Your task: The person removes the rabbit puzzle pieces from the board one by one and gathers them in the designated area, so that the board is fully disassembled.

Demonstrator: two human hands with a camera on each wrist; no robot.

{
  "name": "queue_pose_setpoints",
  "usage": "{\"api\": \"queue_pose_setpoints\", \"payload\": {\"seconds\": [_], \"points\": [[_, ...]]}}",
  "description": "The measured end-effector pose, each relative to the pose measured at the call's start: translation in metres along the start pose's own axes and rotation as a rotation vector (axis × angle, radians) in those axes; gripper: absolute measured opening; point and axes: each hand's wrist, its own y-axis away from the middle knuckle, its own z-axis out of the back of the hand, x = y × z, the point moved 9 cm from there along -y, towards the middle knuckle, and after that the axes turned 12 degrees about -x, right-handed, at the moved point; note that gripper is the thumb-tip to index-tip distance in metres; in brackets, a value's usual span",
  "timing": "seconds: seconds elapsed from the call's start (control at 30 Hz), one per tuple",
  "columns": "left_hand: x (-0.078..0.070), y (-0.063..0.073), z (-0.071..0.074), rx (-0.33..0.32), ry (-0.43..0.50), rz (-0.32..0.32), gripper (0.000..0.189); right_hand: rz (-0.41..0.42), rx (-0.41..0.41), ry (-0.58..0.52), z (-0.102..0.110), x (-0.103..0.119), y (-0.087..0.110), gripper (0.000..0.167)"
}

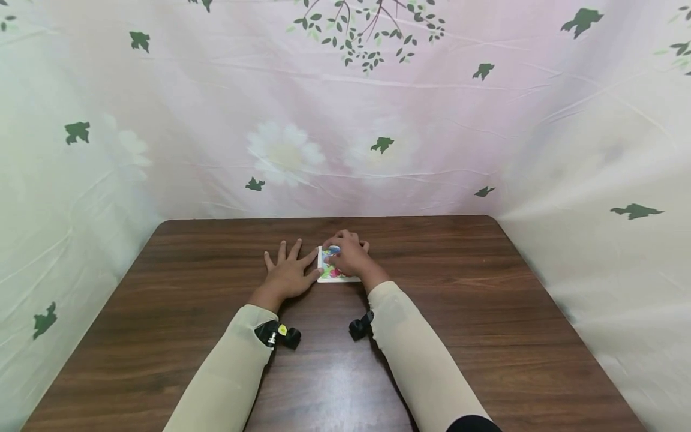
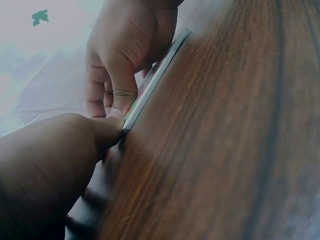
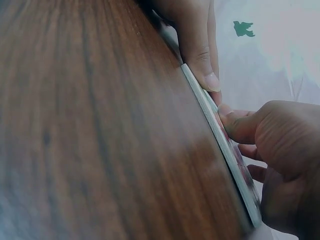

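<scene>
A thin flat board (image 1: 326, 273) with a white border and a colourful picture lies on the table; edge-on, its pale side (image 2: 157, 80) shows in the left wrist view. My left hand (image 1: 288, 277) rests on the table with fingers spread, its thumb and forefinger at the board's left edge. Over the board's right part is my right hand (image 1: 351, 255), palm down, with bent fingers. In the right wrist view, the right thumb (image 3: 242, 125) and fingers touch the picture side, near the left thumb (image 3: 207, 77). Whether they pinch a separate piece is hidden.
The brown wooden table (image 1: 459, 312) has rounded far corners. Behind it and at both sides hangs a pale cloth (image 1: 205, 120) printed with green birds, leaves and white flowers. Small black cameras (image 1: 291, 338) are strapped at both wrists over cream sleeves (image 1: 426, 354).
</scene>
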Motion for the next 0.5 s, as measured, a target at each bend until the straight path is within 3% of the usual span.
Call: {"api": "queue_pose_setpoints", "payload": {"seconds": [0.5], "points": [[-0.0026, 0.0011, 0.0046, 0.016, 0.008, 0.007, 0.070, -0.022, 0.001, -0.024, -0.0005, -0.0016, -0.0016, 0.020]]}}
